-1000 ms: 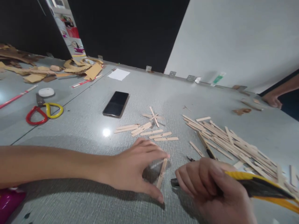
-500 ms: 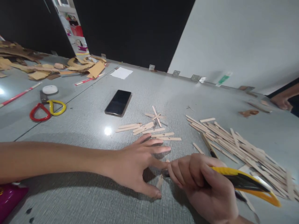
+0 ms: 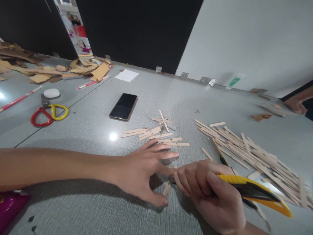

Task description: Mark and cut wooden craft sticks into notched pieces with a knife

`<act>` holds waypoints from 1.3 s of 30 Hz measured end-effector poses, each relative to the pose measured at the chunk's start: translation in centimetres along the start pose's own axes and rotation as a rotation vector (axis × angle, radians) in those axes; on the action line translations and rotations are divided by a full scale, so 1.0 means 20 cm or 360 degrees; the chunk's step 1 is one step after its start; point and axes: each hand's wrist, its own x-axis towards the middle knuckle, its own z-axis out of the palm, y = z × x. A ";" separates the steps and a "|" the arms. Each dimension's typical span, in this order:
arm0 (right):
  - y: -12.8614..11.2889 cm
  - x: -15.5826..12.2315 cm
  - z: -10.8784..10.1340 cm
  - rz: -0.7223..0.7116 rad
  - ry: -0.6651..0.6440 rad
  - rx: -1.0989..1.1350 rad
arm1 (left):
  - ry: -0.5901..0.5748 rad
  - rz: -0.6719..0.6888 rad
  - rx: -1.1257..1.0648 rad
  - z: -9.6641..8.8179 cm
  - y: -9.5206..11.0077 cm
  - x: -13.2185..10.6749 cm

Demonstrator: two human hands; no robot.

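My left hand [image 3: 144, 171] lies spread on the grey table, fingers stretched apart. Between its index fingertip and thumb is a short wooden craft stick [image 3: 167, 188]; both digits touch or nearly touch its ends. My right hand [image 3: 210, 192] is closed around a yellow-and-black handled tool [image 3: 259, 192], whose kind is hidden by the fist. The tool's dark metal tip bears on the craft stick near its middle. Just beyond my left fingers lie several craft sticks with dark marks [image 3: 150, 133]. Behind them is a star of crossed craft sticks [image 3: 163, 121].
A large pile of craft sticks [image 3: 254, 156] spreads at right, with a dark slim tool [image 3: 218, 151] beside it. Further off are a phone [image 3: 124, 106], red-and-yellow scissors [image 3: 50, 112], a white case [image 3: 52, 93] and cardboard scraps [image 3: 49, 70]. Another person's hand [image 3: 295, 104] rests far right.
The tool's handle and my right hand have shifted very slightly left. My left hand stays spread in the same place around the craft stick.
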 end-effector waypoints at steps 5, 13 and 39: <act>0.01 0.00 0.01 -0.0072 -0.0028 -0.0042 | 0.0034 0.0035 0.0011 0.01 -0.01 0.00; 0.02 -0.04 -0.01 -0.0054 -0.0055 -0.0103 | 0.0039 0.0026 0.0049 0.01 -0.02 0.01; 0.02 -0.01 0.01 0.0174 -0.0178 -0.0430 | 0.0053 0.0067 0.0030 -0.01 -0.02 0.01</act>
